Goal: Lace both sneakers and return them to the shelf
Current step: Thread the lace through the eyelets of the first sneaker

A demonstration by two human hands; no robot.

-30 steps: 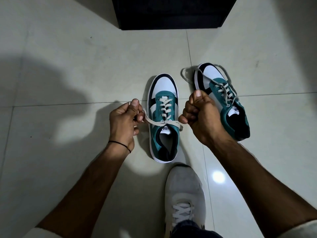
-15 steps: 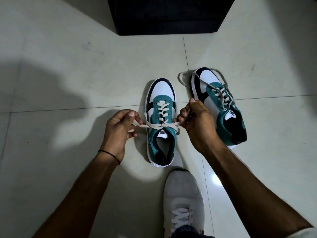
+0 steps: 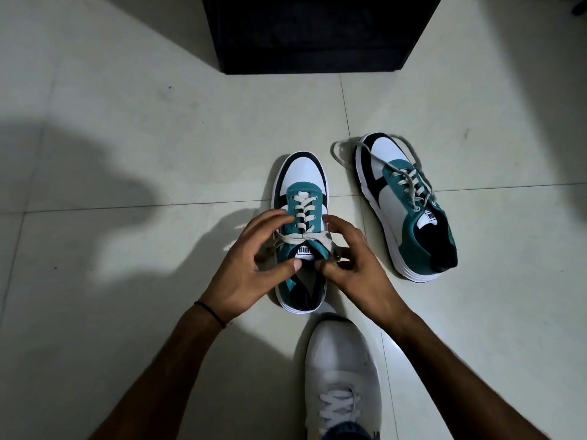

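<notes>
Two teal, white and black sneakers stand on the tiled floor. The left sneaker (image 3: 300, 185) points away from me and has a beige lace (image 3: 298, 238) crossed over its tongue. My left hand (image 3: 251, 265) and my right hand (image 3: 352, 265) meet over the tongue, each pinching one end of that lace, with the thumbs nearly touching. The right sneaker (image 3: 409, 211) lies angled to the right, laced, with loose lace ends (image 3: 341, 150) trailing past its toe.
A black shelf unit (image 3: 317, 33) stands on the floor at the top centre. My own white shoe (image 3: 343, 369) rests just behind the left sneaker. Pale floor tiles (image 3: 127, 154) stretch to the left under dark shadows.
Both hands have drawn inward from a wide sideways pull and now meet over the left sneaker's tongue. The lace has gone from taut to crossed.
</notes>
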